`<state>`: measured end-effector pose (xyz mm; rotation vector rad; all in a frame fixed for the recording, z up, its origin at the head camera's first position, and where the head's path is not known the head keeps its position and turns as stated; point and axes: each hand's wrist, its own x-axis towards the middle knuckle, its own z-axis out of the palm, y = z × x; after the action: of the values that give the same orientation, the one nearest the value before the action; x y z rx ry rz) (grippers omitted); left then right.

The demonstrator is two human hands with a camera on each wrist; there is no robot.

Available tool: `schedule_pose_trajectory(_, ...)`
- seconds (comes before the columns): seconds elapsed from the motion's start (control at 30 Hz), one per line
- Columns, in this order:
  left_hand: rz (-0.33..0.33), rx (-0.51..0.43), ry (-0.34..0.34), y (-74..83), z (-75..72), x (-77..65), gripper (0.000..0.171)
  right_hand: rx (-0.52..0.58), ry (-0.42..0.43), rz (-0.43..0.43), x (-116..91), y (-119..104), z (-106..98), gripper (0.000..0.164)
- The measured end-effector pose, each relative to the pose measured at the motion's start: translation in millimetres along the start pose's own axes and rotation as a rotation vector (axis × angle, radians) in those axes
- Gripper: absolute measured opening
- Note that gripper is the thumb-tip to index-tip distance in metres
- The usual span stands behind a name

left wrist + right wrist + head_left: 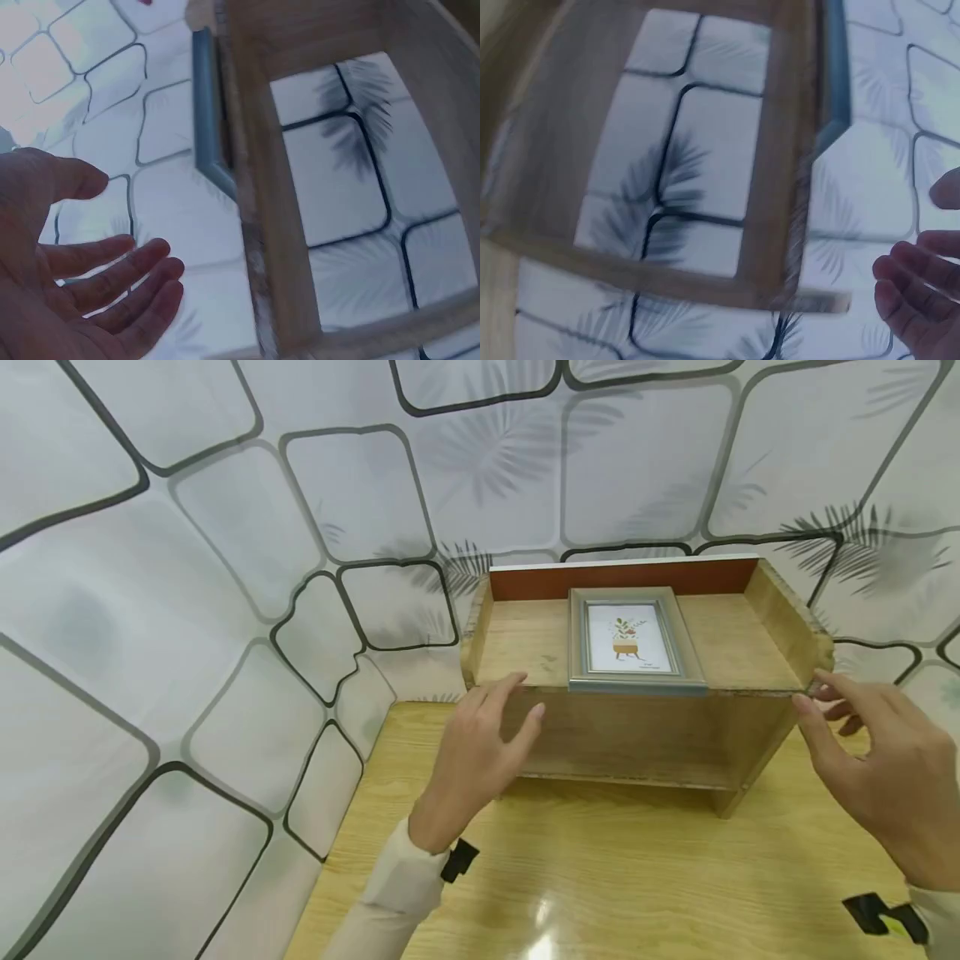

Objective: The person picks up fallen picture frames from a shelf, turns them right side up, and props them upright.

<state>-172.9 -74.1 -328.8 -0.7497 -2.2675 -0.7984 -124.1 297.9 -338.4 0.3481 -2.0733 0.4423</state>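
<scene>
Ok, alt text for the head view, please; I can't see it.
Left hand and right hand hover open near the front corners of a wooden two-tier shelf; a picture frame with a potted-plant print lies face up on top.

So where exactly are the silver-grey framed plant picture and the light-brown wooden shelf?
Silver-grey framed plant picture (pixel 632 638): head view, on its white middle.
Light-brown wooden shelf (pixel 741 639): head view, on the bare top board right of the picture.

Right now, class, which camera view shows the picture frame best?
The head view: the picture frame shows whole, with its plant print, on the wooden shelf. Both wrist views catch only a blue-grey strip of its edge, without the print.
</scene>
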Motion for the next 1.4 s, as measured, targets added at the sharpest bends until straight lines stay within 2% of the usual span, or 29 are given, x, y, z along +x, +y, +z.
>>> schedule_pose_trajectory(0.13, -0.127, -0.058, -0.098, 7.3, 7.3, 37.7, 0.039, 0.017, -0.107, 0.028, 33, -5, 8, 0.040)
schedule_pose_trajectory(0.2, -0.197, -0.052, -0.162, 8.5, 11.4, 54.9, 0.042, 0.029, -0.160, 0.065, 48, -6, 16, 0.039)
schedule_pose_trajectory(0.3, -0.280, 0.008, -0.273, 6.8, 18.3, 77.2, 0.049, 0.050, -0.282, 0.137, 67, -5, 28, 0.044)
schedule_pose_trajectory(0.37, -0.311, 0.077, -0.349, 4.7, 23.0, 88.9, 0.054, 0.066, -0.375, 0.188, 78, -3, 37, 0.048)
schedule_pose_trajectory(0.5, -0.349, 0.166, -0.467, -0.6, 33.4, 104.2, 0.049, 0.067, -0.584, 0.283, 96, 3, 55, 0.061)
schedule_pose_trajectory(0.6, -0.360, 0.153, -0.516, -2.8, 40.4, 110.1, 0.041, 0.076, -0.708, 0.345, 104, 7, 66, 0.072)
schedule_pose_trajectory(0.7, -0.357, 0.136, -0.552, -3.2, 45.0, 112.8, 0.044, 0.102, -0.768, 0.363, 107, 10, 77, 0.061)
schedule_pose_trajectory(0.87, -0.367, 0.144, -0.582, -3.7, 48.9, 112.9, 0.041, 0.120, -0.757, 0.301, 105, 10, 92, 0.049)
schedule_pose_trajectory(0.97, -0.355, 0.131, -0.587, -3.9, 50.9, 112.1, 0.036, 0.133, -0.723, 0.303, 102, 8, 94, 0.043)
schedule_pose_trajectory(1.1, -0.326, 0.100, -0.571, -3.4, 53.8, 111.7, 0.039, 0.141, -0.695, 0.327, 99, 4, 93, 0.048)
schedule_pose_trajectory(1.4, -0.303, 0.083, -0.522, -4.4, 57.6, 111.8, 0.043, 0.169, -0.668, 0.329, 96, 4, 98, 0.040)
